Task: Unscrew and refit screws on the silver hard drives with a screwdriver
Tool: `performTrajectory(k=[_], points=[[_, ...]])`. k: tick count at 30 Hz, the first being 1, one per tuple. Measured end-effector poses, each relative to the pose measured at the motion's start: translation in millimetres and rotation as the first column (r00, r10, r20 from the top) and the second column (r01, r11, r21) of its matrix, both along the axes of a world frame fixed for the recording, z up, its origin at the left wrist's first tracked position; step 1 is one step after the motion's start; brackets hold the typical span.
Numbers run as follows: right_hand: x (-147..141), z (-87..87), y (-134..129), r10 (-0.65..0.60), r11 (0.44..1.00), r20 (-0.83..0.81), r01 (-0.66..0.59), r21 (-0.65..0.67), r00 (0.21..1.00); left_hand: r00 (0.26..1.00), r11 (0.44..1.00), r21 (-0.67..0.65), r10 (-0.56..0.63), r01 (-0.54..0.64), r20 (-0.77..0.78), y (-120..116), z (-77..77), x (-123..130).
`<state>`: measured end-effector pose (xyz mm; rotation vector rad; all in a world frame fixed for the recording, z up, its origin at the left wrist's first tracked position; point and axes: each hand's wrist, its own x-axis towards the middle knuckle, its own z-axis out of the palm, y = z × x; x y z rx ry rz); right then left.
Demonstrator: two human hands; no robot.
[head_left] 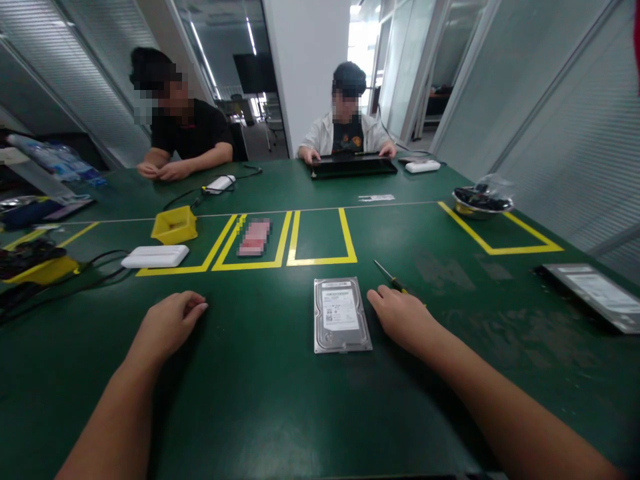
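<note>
A silver hard drive [343,315] with a white label lies flat on the green table [240,413], in front of me. Just right of it rests my right hand [395,313], fingers curled together beside a screwdriver [391,276] with a yellow and black handle. Part of that handle is hidden behind the hand, and I cannot make out whether the fingers grip it. My left hand [173,320] rests on the table farther left, its fingers loosely curled with a gap at the thumb and nothing held.
Yellow tape outlines [325,261] cross the table beyond the drive. Around them are a yellow bin [174,225], white power strip [155,257], pixelated red item [255,237] and metal bowl [483,202]. Another drive [595,293] lies right. Two people sit opposite, one holding a black panel [354,165].
</note>
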<state>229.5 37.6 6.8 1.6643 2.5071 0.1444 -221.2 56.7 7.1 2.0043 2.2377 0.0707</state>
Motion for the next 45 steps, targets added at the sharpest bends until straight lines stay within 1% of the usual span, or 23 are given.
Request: performTrajectory(k=[7,12,16,19,22,25,27,29,32,35,38,40,42,45], points=[[0,0.4,0,-0.002,1.000,0.001,0.002,-0.008,1.000,0.998,0.998,0.027,-0.059,0.058,0.029,-1,4.8,5],[0,-1.1,1,-0.010,1.000,0.010,0.010,-0.016,1.000,0.999,0.999,0.018,-0.043,0.043,0.019,-1,5.2,11],[0,-1.5,1,-0.009,1.000,0.011,0.010,-0.011,1.000,0.999,0.998,0.058,-0.036,0.035,0.016,-3,8.2,16],[0,-1.1,0,-0.010,1.000,0.013,0.010,-0.012,1.000,0.999,0.996,0.087,-0.001,-0.002,0.042,-7,12.9,18],[0,-0.7,0,-0.013,1.000,0.013,0.013,-0.015,1.000,0.997,0.989,0.145,0.019,-0.030,0.076,-10,15.3,22],[0,-0.4,0,-0.013,1.000,0.014,0.014,-0.018,1.000,0.994,0.969,0.244,0.004,-0.030,0.107,-13,14.2,30],[0,-0.1,0,-0.014,1.000,0.016,0.014,-0.023,1.000,0.991,0.954,0.300,-0.034,-0.007,0.133,-14,13.4,39],[0,0.3,-1,-0.012,1.000,0.015,0.013,-0.025,1.000,0.978,0.939,0.337,-0.124,0.061,0.169,-15,14.3,50],[0,1.3,-2,-0.009,1.000,0.011,0.010,-0.024,1.000,0.931,0.915,0.356,-0.281,0.188,0.231,-17,20.9,71],[0,1.6,-2,-0.004,1.000,0.008,0.004,-0.022,1.000,0.872,0.885,0.345,-0.412,0.313,0.266,-23,33.1,99],[1,0.5,-2,0.000,1.000,0.004,0.000,-0.018,1.000,0.788,0.816,0.370,-0.552,0.444,0.273,-30,46.2,131],[1,-0.6,-2,0.001,1.000,0.002,-0.001,-0.018,1.000,0.726,0.775,0.403,-0.616,0.487,0.307,-34,51.5,150],[1,-1.4,-2,0.001,1.000,0.002,-0.001,-0.017,1.000,0.660,0.748,0.418,-0.658,0.516,0.363,-36,51.9,167],[1,-2.0,0,0.003,1.000,0.000,-0.003,-0.018,1.000,0.568,0.719,0.413,-0.695,0.560,0.441,-35,42.0,183]])
